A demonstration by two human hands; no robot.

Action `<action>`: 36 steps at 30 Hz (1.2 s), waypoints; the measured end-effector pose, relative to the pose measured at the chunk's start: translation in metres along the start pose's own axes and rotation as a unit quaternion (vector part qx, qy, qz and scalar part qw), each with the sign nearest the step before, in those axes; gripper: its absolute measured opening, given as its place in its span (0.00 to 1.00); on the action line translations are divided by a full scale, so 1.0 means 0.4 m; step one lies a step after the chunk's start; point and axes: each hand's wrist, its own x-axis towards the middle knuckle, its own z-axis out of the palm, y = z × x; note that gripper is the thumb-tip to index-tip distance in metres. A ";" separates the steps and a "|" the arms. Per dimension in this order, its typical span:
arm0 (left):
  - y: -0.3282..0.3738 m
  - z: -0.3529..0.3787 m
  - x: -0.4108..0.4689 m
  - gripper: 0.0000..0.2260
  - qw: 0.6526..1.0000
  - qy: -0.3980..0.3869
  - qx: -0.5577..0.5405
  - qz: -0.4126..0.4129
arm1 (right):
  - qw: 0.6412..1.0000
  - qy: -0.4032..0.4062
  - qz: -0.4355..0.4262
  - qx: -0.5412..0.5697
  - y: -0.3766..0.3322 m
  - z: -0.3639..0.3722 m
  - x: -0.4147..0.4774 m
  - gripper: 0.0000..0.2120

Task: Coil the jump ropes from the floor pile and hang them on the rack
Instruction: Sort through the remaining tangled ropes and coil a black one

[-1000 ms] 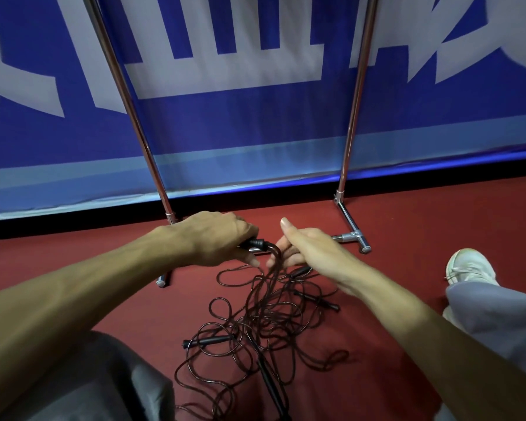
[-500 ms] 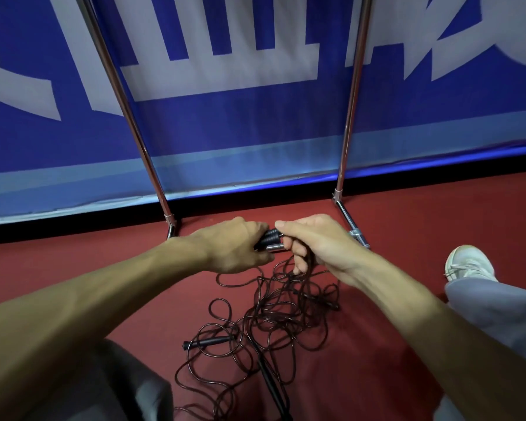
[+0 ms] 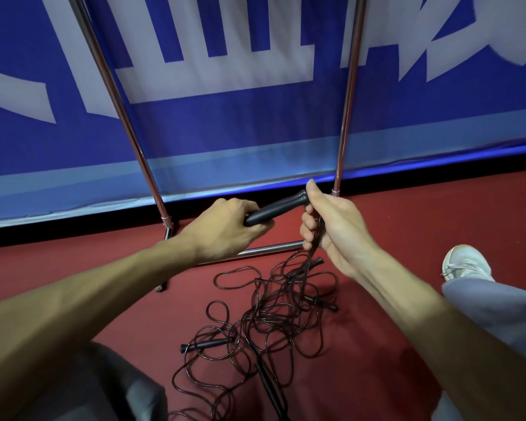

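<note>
Two hands share one black handle (image 3: 274, 208) just above the red floor (image 3: 73, 262), near its far edge where a blue banner (image 3: 240, 132) stands. The left hand (image 3: 222, 229) wraps its curled fingers round the handle's lower end. The right hand (image 3: 337, 229) holds the upper end against its thumb, and its curled fingers close round dark cord strands that drop from the fist. Those strands run down into the pile of jump ropes (image 3: 271, 317), a loose tangle of dark loops lying on the floor between the person's grey trouser legs (image 3: 498, 314), with several more black handles poking out of it. The chrome rack (image 3: 348, 101) stands behind the hands at the floor's far edge, its two uprights rising against the banner and its base bar low behind the wrists. A white shoe (image 3: 465, 262) rests toward the floor's right edge.
</note>
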 end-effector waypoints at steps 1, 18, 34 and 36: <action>0.002 -0.002 -0.001 0.12 1.000 0.007 0.003 -0.006 | 1.000 -0.004 -0.008 -0.004 -0.003 0.000 -0.001 0.17; 0.018 0.000 -0.008 0.05 0.998 -0.056 -0.003 0.016 | 0.992 0.124 -0.017 -0.016 0.035 0.003 0.009 0.21; 0.030 -0.037 0.008 0.10 0.874 0.072 -0.470 -0.096 | 0.947 -0.208 0.024 -0.242 0.057 0.032 -0.024 0.01; 0.030 -0.035 0.010 0.08 0.862 0.093 -0.484 -0.119 | 0.930 -0.224 0.018 -0.291 0.074 0.036 -0.026 0.01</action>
